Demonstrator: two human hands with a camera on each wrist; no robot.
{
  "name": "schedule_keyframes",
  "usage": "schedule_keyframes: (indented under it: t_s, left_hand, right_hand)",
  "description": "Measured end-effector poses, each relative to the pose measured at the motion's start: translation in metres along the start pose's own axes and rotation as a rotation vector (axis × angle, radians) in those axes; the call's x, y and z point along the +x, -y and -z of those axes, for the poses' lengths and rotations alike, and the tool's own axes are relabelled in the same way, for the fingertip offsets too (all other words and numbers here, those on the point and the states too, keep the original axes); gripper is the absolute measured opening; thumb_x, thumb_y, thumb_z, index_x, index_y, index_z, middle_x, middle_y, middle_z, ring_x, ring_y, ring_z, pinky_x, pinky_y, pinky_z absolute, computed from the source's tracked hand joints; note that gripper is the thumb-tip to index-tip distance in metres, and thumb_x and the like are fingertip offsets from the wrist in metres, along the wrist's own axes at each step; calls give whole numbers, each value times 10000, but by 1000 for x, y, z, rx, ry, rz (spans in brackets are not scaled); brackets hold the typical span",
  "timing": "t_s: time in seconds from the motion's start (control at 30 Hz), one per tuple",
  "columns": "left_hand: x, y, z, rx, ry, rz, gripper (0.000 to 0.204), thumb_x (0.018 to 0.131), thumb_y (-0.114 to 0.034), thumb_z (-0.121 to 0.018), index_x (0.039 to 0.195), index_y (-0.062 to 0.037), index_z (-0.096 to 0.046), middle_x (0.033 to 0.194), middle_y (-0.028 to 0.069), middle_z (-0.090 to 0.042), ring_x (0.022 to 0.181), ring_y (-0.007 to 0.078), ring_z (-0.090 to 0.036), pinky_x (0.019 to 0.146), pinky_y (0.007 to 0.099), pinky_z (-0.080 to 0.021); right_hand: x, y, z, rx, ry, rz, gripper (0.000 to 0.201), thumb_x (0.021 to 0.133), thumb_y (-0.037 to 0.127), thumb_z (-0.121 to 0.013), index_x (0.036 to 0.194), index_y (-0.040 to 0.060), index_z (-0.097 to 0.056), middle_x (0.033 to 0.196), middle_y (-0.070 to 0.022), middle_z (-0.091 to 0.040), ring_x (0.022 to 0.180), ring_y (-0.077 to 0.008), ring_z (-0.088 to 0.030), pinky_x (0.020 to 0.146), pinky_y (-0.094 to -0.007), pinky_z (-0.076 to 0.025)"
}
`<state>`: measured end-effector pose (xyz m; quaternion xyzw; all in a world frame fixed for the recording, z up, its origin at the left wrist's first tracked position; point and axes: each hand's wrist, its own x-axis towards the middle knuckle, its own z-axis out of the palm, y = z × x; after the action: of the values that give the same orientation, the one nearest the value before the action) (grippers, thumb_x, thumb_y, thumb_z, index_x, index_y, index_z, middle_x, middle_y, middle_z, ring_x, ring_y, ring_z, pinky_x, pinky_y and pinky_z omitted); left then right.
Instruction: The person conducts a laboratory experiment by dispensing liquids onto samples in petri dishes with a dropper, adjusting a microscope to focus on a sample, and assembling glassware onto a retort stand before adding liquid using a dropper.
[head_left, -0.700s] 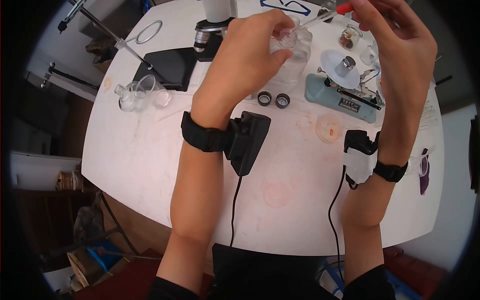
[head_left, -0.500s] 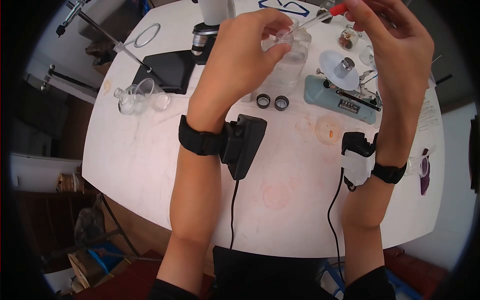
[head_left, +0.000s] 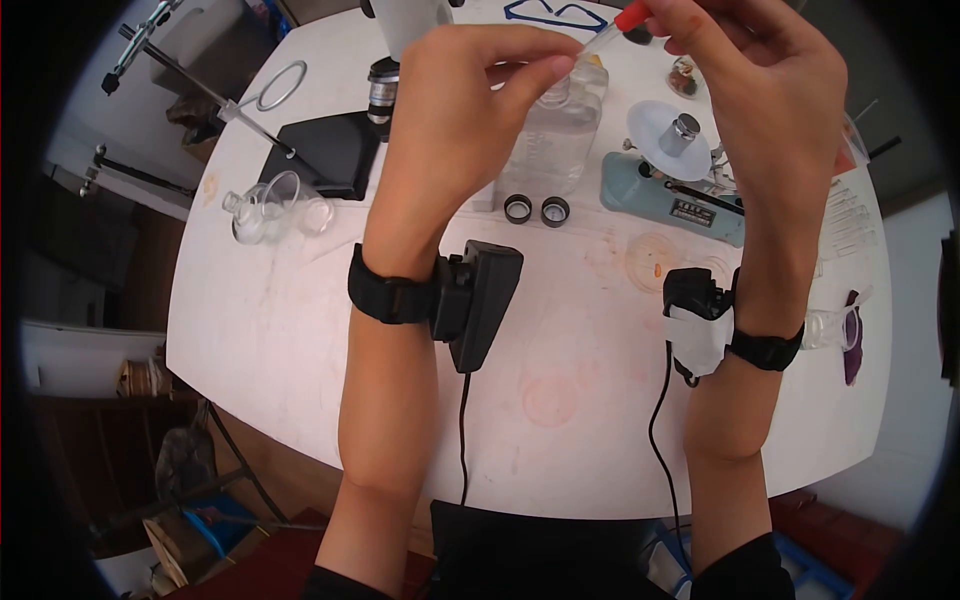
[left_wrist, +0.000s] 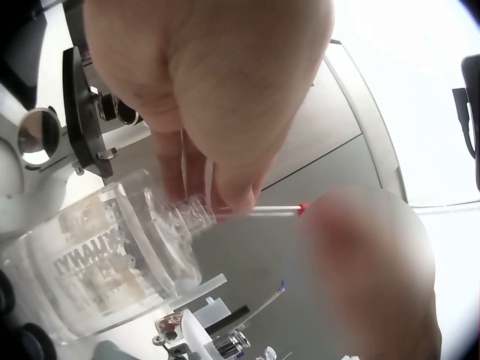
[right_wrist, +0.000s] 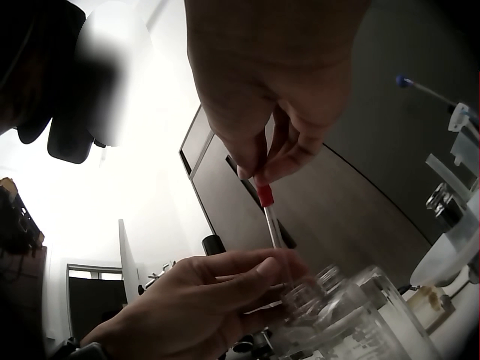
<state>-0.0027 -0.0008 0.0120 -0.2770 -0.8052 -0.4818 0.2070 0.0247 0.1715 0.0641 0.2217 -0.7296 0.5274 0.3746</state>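
Filling the middle of the head view is a white surface (head_left: 285,340), with a stand's black base (head_left: 325,155) over toward the left side and a teal balance (head_left: 640,195) farther right. A metal weight (head_left: 680,134) sits on the balance's pale pan. Between those two is a clear bottle (head_left: 555,145), upright on the surface, with more clear glass right behind it. Both hands are up by its neck — the right hand (head_left: 775,90) pinches the red bulb of a dropper (head_left: 606,37) between thumb and fingers, and the left hand (head_left: 450,120) has its thumb and fingertips closed narrow on the glass tube. So the dropper slants down from the bulb to just by the bottle's mouth — can't tell if the tip is actually inside, since fingers cover it. Smallest bits: two dark caps (head_left: 518,208) side by side, near the bottle.
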Motion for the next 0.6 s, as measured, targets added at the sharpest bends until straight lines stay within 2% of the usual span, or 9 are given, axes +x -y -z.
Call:
schedule_keyframes:
  t_s: [0.07, 0.17, 0.3, 0.37, 0.6]
  left_hand:
    - [1, -1, -1, -20, -12, 6, 194, 926, -81, -678, 1079, 25, -731, 962, 121, -751, 894, 150, -701, 830, 259, -548]
    - [1, 2, -3, -40, -11, -1, 194, 926, -73, -676, 1077, 36, -729, 961, 130, -749, 901, 156, -705, 833, 260, -550]
    - [1, 0, -4, -49, -3, 39, 190, 924, -64, -674, 1074, 40, -728, 961, 134, -749, 899, 157, -707, 832, 257, -550]
    - [1, 0, -4, -41, -3, 34, 188, 923, -58, -673, 1074, 40, -728, 958, 133, -749, 895, 158, -710, 831, 256, -550]
    - [1, -1, -3, -24, 3, 39, 185, 920, -56, -676, 1068, 41, -730, 951, 131, -750, 894, 152, -711, 828, 255, -550]
  right_hand:
    - [5, 6, 9, 151, 121, -141, 89, 865, -52, -684, 936, -102, -662, 818, -91, -695, 748, -108, -669, 666, -202, -525]
    - [8, 10, 5, 141, 110, -227, 97, 869, -58, -677, 949, -108, -657, 829, -96, -695, 758, -109, -671, 681, -207, -536]
    - [1, 1, 3, 203, 130, -157, 92, 869, -60, -675, 945, -110, -661, 835, -99, -695, 760, -111, -673, 689, -209, -544]
    - [-4, 0, -7, -7, 23, -51, 81, 868, -63, -675, 936, -107, -668, 826, -97, -694, 760, -112, -674, 687, -207, -544]
    - [-3, -4, -5, 30, 65, -62, 75, 868, -65, -675, 928, -108, -671, 819, -101, -696, 748, -115, -673, 684, -207, -543]
